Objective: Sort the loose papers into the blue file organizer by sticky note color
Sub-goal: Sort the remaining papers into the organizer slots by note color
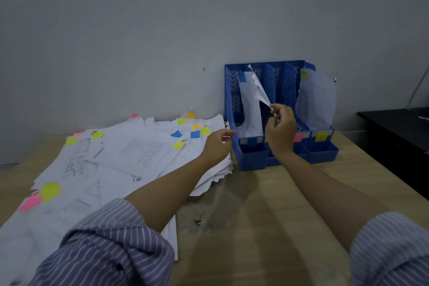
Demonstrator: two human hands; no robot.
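Note:
The blue file organizer (282, 76) stands against the wall on the wooden table. Its leftmost slot holds a sheet with a blue sticky note (249, 104); its rightmost slot holds a sheet with a yellow note (316, 100). My right hand (281, 130) pinches the lower corner of a thin white paper (261, 90) that leans into the second slot. My left hand (217, 145) rests on the right edge of the pile of loose papers (130, 158), fingers curled over the top sheets. Yellow, blue, pink and orange notes stick out of the pile.
Pink (298, 137) and yellow (321, 136) label notes sit on the organizer's front. A dark table (399, 132) stands at the right. Bare wooden tabletop (255, 216) lies between my forearms. The grey wall is right behind the organizer.

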